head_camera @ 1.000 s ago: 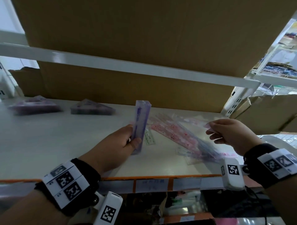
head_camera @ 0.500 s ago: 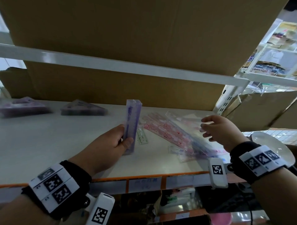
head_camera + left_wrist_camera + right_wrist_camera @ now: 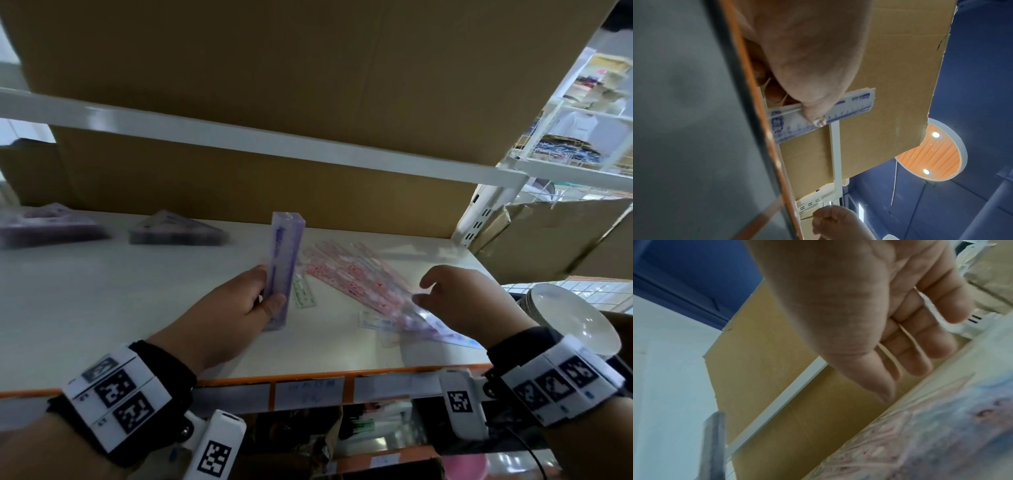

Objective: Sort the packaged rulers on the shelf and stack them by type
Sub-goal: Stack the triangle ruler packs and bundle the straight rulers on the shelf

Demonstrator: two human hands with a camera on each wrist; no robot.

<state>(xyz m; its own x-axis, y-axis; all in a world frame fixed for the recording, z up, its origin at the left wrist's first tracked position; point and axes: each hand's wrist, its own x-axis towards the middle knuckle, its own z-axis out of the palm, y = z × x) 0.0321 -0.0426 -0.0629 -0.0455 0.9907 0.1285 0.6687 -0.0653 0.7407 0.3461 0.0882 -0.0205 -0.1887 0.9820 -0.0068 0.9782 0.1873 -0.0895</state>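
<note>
Purple ruler stack (image 3: 282, 270) upright on shelf (image 3: 102, 308), pinched by left hand (image 3: 222, 322). Right hand (image 3: 469, 305) spread, empty, over pink rulers (image 3: 356, 284) at right.

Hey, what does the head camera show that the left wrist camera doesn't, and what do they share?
Only the head view shows the pink rulers fanned loose on the shelf, two purple stacks at the back left, and a white bowl. Only the left wrist view shows ceiling lights and the printed scale marks. Both show the left hand gripping the purple ruler stack, the right hand holding nothing, and the cardboard.
</note>
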